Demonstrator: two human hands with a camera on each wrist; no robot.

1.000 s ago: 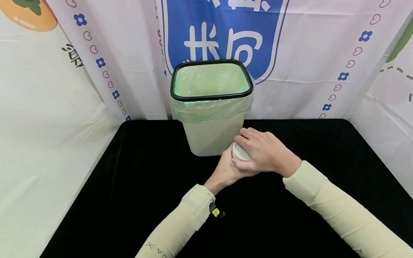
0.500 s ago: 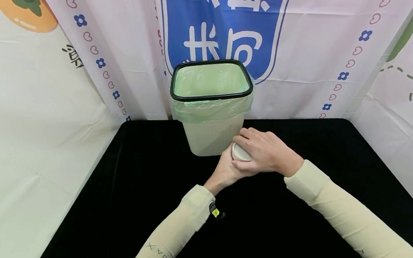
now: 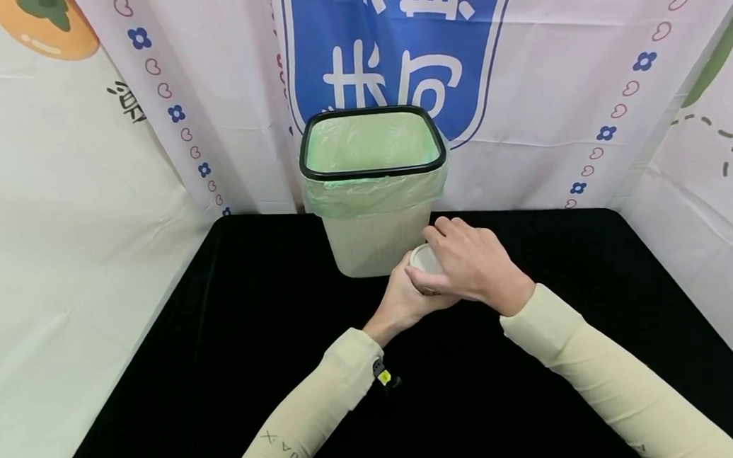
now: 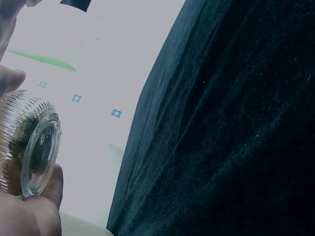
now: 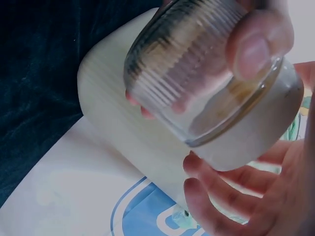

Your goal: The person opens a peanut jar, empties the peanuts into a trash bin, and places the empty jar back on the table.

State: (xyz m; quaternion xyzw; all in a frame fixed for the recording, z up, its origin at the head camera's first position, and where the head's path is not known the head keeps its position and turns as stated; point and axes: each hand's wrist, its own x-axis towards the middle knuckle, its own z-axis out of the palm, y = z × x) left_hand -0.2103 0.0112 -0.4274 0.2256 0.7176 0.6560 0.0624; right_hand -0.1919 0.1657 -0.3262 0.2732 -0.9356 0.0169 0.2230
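Note:
A clear ribbed glass jar (image 5: 177,73) with a white lid (image 3: 425,259) is held tilted in front of the bin. My left hand (image 3: 403,296) grips the glass body from the left, its thumb on the glass near the lid in the right wrist view. Around the lid curve the fingers and thumb of my right hand (image 3: 476,262). Something brownish shows through the glass, but what it is I cannot tell. The jar's round base (image 4: 42,152) faces the left wrist camera. In the head view the hands hide most of the body.
A pale waste bin (image 3: 377,246) with a black rim and a green bag liner stands just behind the hands. Black cloth (image 3: 271,321) covers the table. Printed white curtains (image 3: 523,90) hang at the back and sides.
My right hand has turned and shifted slightly on the lid, its knuckles now higher. The left hand still holds the jar in nearly the same place.

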